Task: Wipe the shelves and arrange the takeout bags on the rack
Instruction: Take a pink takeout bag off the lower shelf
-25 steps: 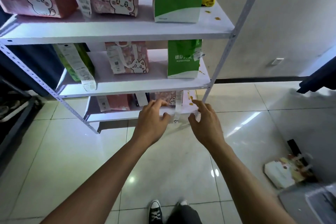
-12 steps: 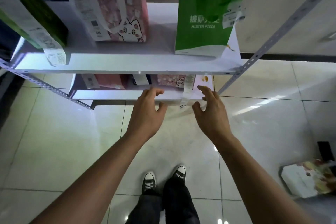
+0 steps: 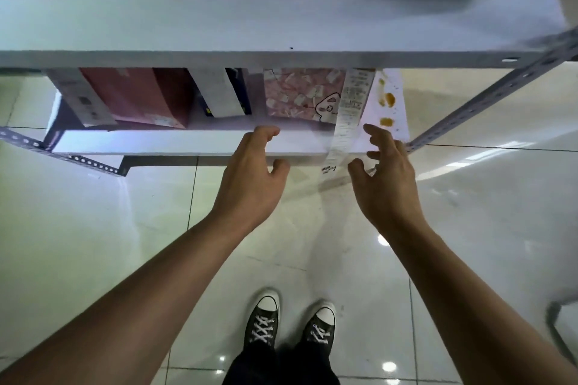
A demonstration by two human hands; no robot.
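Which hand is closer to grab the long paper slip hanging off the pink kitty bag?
Probably the right hand. Its open fingers sit right beside the slip at the shelf edge; the left hand is farther off.

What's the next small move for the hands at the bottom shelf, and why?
Probably close both hands on the pink cat-print bag and lift it out. The left hand and right hand are open and empty, flanking it at the shelf's front edge, and orange stains beside it need wiping.
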